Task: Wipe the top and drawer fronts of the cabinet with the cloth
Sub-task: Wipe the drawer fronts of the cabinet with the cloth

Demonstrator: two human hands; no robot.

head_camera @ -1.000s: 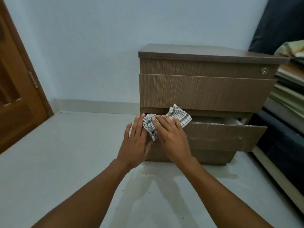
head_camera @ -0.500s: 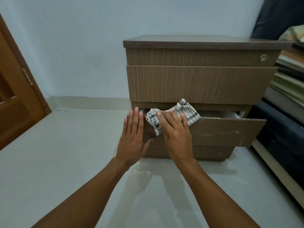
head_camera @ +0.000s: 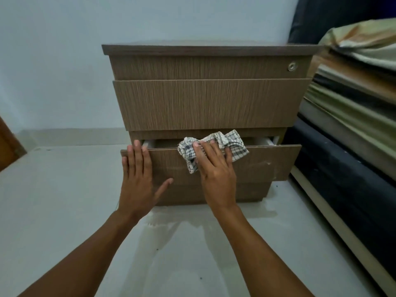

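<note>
Part of the checked cloth is covered by the right hand, which is pressed flat on it, so its full outline cannot be made out. The left end of the bottom drawer front is masked by the left hand, laid flat with fingers spread. Behind that front, the drawer's interior is seen only as a dark slit; its contents cannot be told. The cabinet's top is seen nearly edge-on, its surface hardly shown. Right of the cabinet, the stacked bedding is cut off by the frame edge. Far left of the cabinet, only a corner of a wooden door is visible.
</note>
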